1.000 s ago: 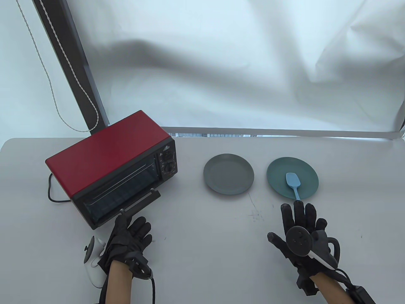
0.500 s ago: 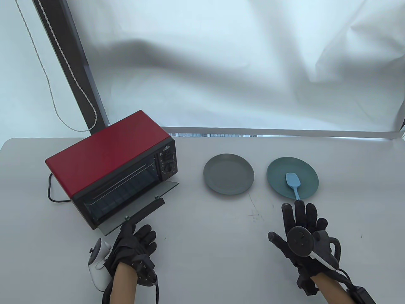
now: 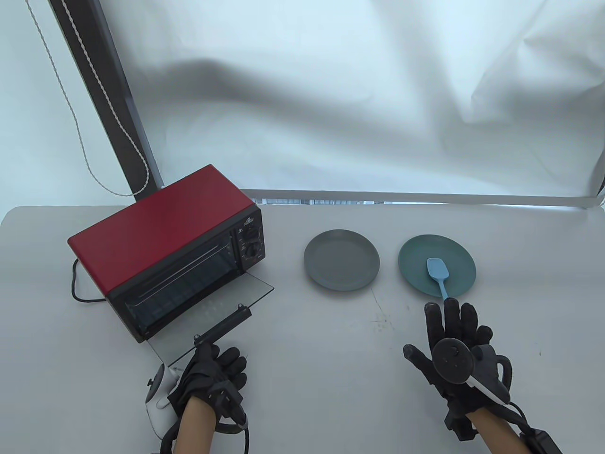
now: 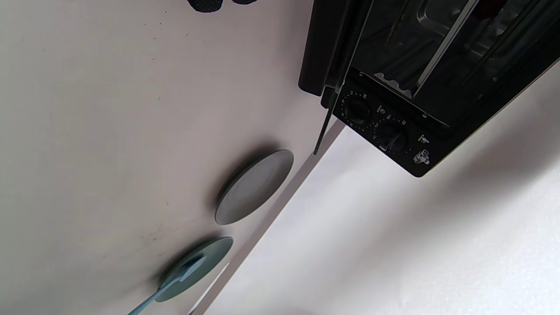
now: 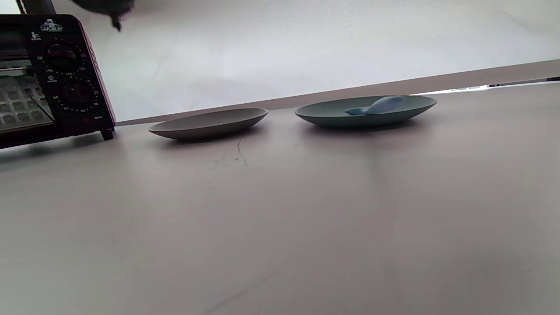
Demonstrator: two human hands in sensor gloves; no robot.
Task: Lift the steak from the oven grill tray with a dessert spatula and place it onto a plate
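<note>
A red toaster oven (image 3: 165,227) stands at the table's left, its glass door (image 3: 236,295) swung down almost flat. My left hand (image 3: 208,352) grips the left end of the black door handle (image 3: 226,325). Inside the oven a grid tray (image 5: 22,109) shows dimly; no steak is visible. A light blue dessert spatula (image 3: 438,270) lies on a teal plate (image 3: 416,257), its handle sticking out over the near rim. My right hand (image 3: 449,328) lies flat and open on the table, its fingertips just short of that handle. An empty grey plate (image 3: 341,259) sits between oven and teal plate.
The oven's black power cord (image 3: 75,288) loops off its left side. A dark post (image 3: 108,104) with a white rope rises behind the oven, against a white backdrop. The oven's two knobs (image 4: 376,127) face the plates.
My left hand has drawn the door handle toward me and down, taking the oven door from shut to nearly flat. The right hand has barely shifted.
</note>
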